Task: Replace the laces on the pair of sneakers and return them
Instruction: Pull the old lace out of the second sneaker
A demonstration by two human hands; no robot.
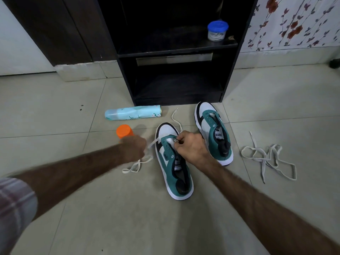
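Note:
Two green, white and black sneakers stand on the tiled floor, toes away from me. On the near left sneaker [173, 168] a white lace [137, 165] runs through the front eyelets. My left hand [133, 149] grips one side of this lace, left of the shoe, and the slack loops on the floor below it. My right hand [191, 146] pinches the lace at the front eyelets over the tongue. The lace's other end [175, 116] trails past the toe. The right sneaker [214, 131] stands unlaced. A loose pale lace [268, 157] lies tangled on the floor at right.
A black open shelf unit [176, 74] stands ahead, with a blue-lidded jar [217, 31] on its upper shelf. A light blue spray can [133, 112] lies on the floor before it. An orange-capped bottle [124, 131] stands beside my left hand. Floral wallpaper [294, 23] is at right.

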